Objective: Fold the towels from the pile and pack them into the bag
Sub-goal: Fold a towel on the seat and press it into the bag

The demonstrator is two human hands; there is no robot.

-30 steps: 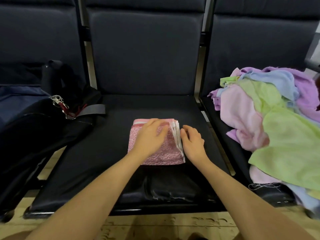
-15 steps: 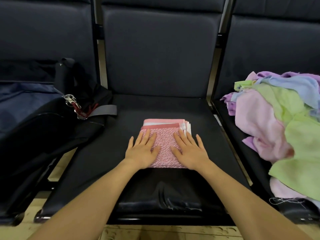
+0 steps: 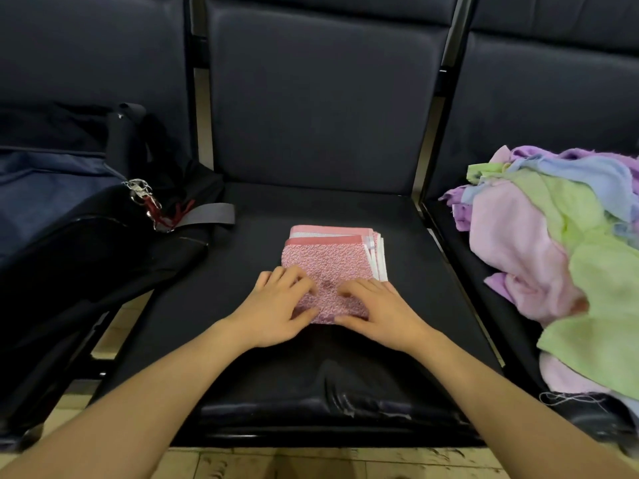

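A pink speckled print is seen on the folded towel (image 3: 328, 267), edged with a solid salmon band and white layers. Pastel pink, lime green, lilac and pale blue are shown in the pile (image 3: 560, 257). The bag (image 3: 65, 243) is coloured black and navy, the seat (image 3: 262, 209) dark navy-black.

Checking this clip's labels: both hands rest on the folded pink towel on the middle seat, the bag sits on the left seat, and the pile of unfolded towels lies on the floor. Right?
Not quite. The head view shows the pile of unfolded towels on the right seat, not the floor. Both the left hand and right hand do rest on the folded pink towel, and the bag is on the left seat.
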